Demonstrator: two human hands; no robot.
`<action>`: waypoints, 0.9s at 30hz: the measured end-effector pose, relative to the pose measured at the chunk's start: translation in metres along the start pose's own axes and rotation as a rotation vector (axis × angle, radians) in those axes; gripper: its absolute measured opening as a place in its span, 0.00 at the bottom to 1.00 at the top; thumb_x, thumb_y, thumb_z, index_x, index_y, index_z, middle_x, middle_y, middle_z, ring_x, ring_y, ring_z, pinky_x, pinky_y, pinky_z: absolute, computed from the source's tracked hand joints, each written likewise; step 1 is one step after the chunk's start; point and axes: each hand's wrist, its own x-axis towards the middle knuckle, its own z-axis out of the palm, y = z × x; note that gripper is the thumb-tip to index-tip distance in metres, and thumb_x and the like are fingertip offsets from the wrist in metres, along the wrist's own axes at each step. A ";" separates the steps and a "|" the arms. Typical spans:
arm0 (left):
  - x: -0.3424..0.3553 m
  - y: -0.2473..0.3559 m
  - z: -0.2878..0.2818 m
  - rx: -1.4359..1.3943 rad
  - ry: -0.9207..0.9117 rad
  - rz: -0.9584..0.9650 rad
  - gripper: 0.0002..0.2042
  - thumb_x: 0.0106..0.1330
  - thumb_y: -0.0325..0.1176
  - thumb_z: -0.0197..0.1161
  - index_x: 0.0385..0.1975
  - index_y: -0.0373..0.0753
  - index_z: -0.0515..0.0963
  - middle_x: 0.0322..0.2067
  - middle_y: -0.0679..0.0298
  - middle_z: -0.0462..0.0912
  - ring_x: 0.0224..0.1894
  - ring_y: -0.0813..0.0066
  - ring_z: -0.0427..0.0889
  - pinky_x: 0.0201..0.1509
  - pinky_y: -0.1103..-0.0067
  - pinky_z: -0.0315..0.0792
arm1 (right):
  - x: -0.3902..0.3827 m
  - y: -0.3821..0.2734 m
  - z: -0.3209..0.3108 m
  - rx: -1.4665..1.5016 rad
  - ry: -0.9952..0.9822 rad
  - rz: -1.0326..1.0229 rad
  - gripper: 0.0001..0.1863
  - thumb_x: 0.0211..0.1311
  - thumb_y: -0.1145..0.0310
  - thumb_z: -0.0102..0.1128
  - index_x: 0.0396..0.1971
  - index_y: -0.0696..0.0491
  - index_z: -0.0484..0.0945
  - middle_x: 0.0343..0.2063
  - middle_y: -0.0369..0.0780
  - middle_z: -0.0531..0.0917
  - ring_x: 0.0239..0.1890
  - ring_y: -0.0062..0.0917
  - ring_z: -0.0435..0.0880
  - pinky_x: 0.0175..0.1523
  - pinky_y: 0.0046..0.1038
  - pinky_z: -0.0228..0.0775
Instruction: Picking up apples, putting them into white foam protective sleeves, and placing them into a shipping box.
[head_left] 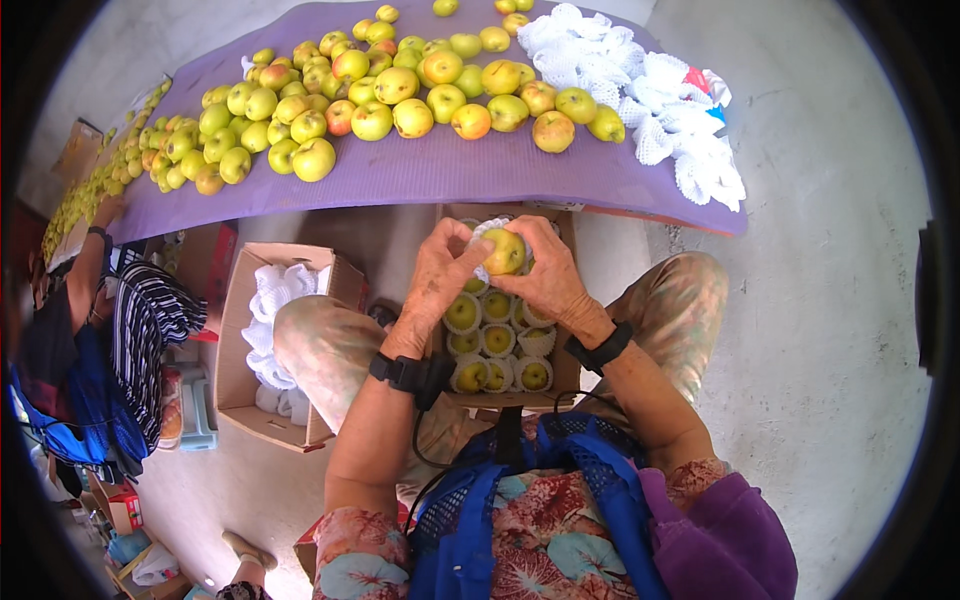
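Between my two hands is a yellow-green apple [503, 252], with a white foam net sleeve [487, 228] around its far side. My left hand [446, 268] grips the apple and net from the left, its thumb on the near side. From the right, my right hand [546, 268] closes on the same apple, fingers over its top edge. Just below them, between my knees, stands a cardboard box [552, 388] holding several netted apples [498, 340] in rows. My hands and the held apple cover the box's far part.
A purple-covered table [430, 172] ahead bears many loose apples [372, 121] and a heap of white foam nets [655, 100]. An open carton [232, 370] with more nets stands left of my knee. Farther left, another person [85, 330] sits by the table.
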 end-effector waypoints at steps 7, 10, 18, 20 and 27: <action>-0.003 0.020 0.000 -0.092 -0.168 -0.159 0.31 0.53 0.43 0.71 0.54 0.35 0.68 0.39 0.62 0.78 0.38 0.77 0.77 0.38 0.81 0.73 | 0.004 0.000 -0.006 0.045 -0.133 -0.095 0.30 0.43 0.67 0.71 0.48 0.56 0.69 0.47 0.44 0.73 0.51 0.39 0.73 0.55 0.34 0.67; -0.003 0.011 0.003 -0.388 -0.141 -0.129 0.31 0.54 0.40 0.69 0.56 0.35 0.67 0.44 0.60 0.77 0.43 0.75 0.78 0.41 0.80 0.75 | 0.003 -0.007 -0.005 0.224 -0.014 0.010 0.30 0.47 0.65 0.70 0.51 0.56 0.69 0.49 0.43 0.72 0.53 0.33 0.73 0.55 0.32 0.68; -0.003 0.019 0.004 -0.565 0.010 -0.122 0.28 0.59 0.34 0.65 0.59 0.36 0.65 0.47 0.59 0.76 0.42 0.74 0.80 0.36 0.81 0.79 | -0.004 0.013 0.004 0.678 -0.050 0.350 0.21 0.60 0.67 0.62 0.51 0.56 0.70 0.44 0.40 0.78 0.47 0.23 0.77 0.48 0.25 0.72; -0.003 0.018 0.003 -0.553 -0.004 -0.129 0.28 0.59 0.34 0.65 0.59 0.36 0.64 0.46 0.59 0.76 0.40 0.75 0.80 0.32 0.83 0.79 | -0.005 0.017 0.007 0.753 -0.055 0.407 0.19 0.61 0.68 0.60 0.51 0.56 0.70 0.42 0.39 0.79 0.44 0.22 0.78 0.45 0.23 0.73; -0.001 0.012 0.004 -0.597 -0.051 -0.137 0.28 0.60 0.33 0.64 0.59 0.35 0.64 0.46 0.59 0.76 0.36 0.78 0.81 0.23 0.89 0.77 | -0.005 0.022 0.007 0.919 -0.014 0.480 0.16 0.62 0.69 0.59 0.48 0.57 0.73 0.41 0.39 0.81 0.40 0.20 0.80 0.41 0.22 0.75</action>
